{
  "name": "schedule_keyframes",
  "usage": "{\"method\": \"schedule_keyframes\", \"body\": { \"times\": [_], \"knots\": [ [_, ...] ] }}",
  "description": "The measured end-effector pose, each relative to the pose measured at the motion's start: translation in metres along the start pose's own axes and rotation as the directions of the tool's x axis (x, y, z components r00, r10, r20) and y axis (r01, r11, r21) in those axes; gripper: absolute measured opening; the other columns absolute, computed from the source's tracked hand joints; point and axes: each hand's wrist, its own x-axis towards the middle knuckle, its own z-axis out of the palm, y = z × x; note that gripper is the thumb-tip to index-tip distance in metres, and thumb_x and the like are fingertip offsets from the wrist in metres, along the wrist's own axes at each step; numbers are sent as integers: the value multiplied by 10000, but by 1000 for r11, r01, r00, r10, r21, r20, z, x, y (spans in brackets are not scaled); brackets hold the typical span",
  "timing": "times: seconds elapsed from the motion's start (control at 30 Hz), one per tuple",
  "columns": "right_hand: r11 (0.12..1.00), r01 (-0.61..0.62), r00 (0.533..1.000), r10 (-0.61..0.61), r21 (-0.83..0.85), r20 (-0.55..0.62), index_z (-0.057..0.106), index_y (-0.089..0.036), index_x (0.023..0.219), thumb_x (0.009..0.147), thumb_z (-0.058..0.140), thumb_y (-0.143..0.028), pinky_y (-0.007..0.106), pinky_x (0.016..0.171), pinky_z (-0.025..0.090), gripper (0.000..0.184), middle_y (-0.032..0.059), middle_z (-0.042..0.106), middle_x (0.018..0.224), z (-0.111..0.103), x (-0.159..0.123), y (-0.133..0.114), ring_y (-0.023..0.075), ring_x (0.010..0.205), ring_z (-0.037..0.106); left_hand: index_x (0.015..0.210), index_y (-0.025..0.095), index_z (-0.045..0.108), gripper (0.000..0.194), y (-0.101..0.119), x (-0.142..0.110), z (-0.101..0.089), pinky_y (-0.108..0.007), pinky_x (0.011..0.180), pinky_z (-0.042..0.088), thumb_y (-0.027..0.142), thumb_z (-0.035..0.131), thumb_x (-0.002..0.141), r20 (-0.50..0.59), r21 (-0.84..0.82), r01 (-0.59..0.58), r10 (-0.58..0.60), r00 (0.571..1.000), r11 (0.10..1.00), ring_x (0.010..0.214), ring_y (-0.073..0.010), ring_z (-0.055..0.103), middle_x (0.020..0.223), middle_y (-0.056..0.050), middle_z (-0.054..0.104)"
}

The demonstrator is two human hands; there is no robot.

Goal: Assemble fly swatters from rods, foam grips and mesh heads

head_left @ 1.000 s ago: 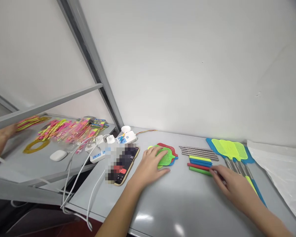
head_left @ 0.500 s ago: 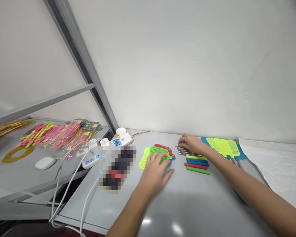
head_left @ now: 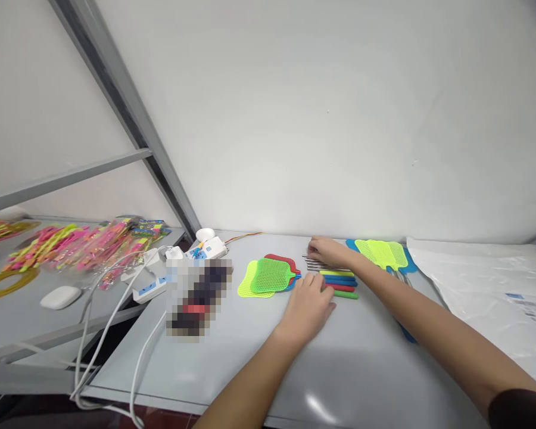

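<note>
Side tabletop: the side tabletop (head_left: 22,330) sits lower left, carrying a yellow coil (head_left: 4,284), a white oval case (head_left: 60,297) and a heap of pink-and-yellow packets (head_left: 84,247).

Cords: white cables (head_left: 105,325) run down between the two tabletops, from power strips (head_left: 149,288) near the back corner of the main tabletop (head_left: 366,369).

Blurred spot: a pixelated object (head_left: 196,295) lies near the tabletop's left edge; what it is cannot be told.

Swatter heads: a loose overlapping pile of mesh heads (head_left: 270,275), lime, green, red and blue, lies near the back edge, just left of both hands.

Left hand: the left hand (head_left: 306,310) rests low on the tabletop, reaching up from the front edge. Its grip is narrow and loosely cupped, holding nothing visible, with the fingertips (head_left: 317,281) just beside the sleeves and the blue head.

Right hand: the right hand (head_left: 330,251) crosses in from the right, its arm stretched nearly flat. Its grip curls down over the rods, touching them; whether it clamps them cannot be told.

Rods: steel rods (head_left: 328,263) lie side by side along the back edge, under the right hand.

Sleeves: yellow, blue, red and green foam sleeves (head_left: 342,283) lie stacked just in front of the rods.

Finished swatters: lime and blue swatters (head_left: 379,253) lie further right, heads toward the back edge.

Far right: a plastic sheet (head_left: 473,286) covers the right end.
</note>
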Motion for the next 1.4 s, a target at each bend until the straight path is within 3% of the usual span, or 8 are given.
{"method": "schedule_keyframes", "body": {
  "times": [0.13,0.3,0.4,0.5,0.57,0.9,1.2,1.4],
  "knots": [
    [998,-32,997,35,51,-63,613,-119,958,911,550,-281,318,761,488,180,102,653,976,-3,-2,-2,171,832,610,909,200,570,121,3,-9,-1,-368,727,425,290,621,846,-2,-5,-12,12,1000,1000,899,-231,462,987,-62,503],
    [982,-81,929,136,170,-345,494,-156,1008,975,350,-244,286,684,421,173,69,641,856,-29,-20,-15,158,737,565,1044,200,552,207,2,-14,-1,-380,789,428,276,603,859,-39,-16,30,-30,999,999,954,-239,449,1081,-77,496],
    [967,-78,800,206,243,-564,379,-183,1116,1002,222,-296,298,697,418,224,49,581,880,-46,-45,-30,158,771,550,1056,208,555,217,1,-13,5,-386,796,425,272,608,855,-52,-13,47,-48,998,999,957,-243,447,1079,-76,492],
    [919,114,557,256,378,-790,363,-230,1083,990,297,-350,281,628,416,165,-7,490,796,-47,-78,-46,139,677,516,1039,210,561,205,1,-12,10,-402,801,418,282,609,853,-64,-6,47,-48,997,999,957,-251,445,1075,-77,493],
    [883,223,462,278,413,-842,397,-244,1015,968,383,-357,266,563,382,123,-28,448,755,-40,-100,-56,122,601,453,1021,206,562,189,1,-11,11,-404,799,413,283,605,853,-66,-4,36,-36,997,999,963,-256,446,1081,-81,500],
    [710,329,477,444,623,-758,451,-230,773,945,446,-416,255,482,288,253,-43,376,634,-25,-158,-71,106,529,332,893,217,589,107,2,-4,-16,-345,787,398,159,507,855,94,-222,-169,194,976,960,865,-200,581,899,-28,628],
    [390,471,536,586,791,-608,450,-227,735,943,444,-446,226,423,215,302,-70,253,586,-22,-151,-72,85,468,242,945,231,661,168,0,49,-92,-262,675,472,285,594,801,49,-544,-105,156,986,833,783,-151,602,897,14,669],
    [252,485,588,615,838,-525,424,-239,738,940,424,-463,210,397,223,302,-71,251,594,-14,-145,-69,88,456,223,990,191,630,193,14,63,-66,-267,697,473,310,528,877,-16,-715,-91,114,993,693,802,-145,580,906,-18,653]
  ]
}}
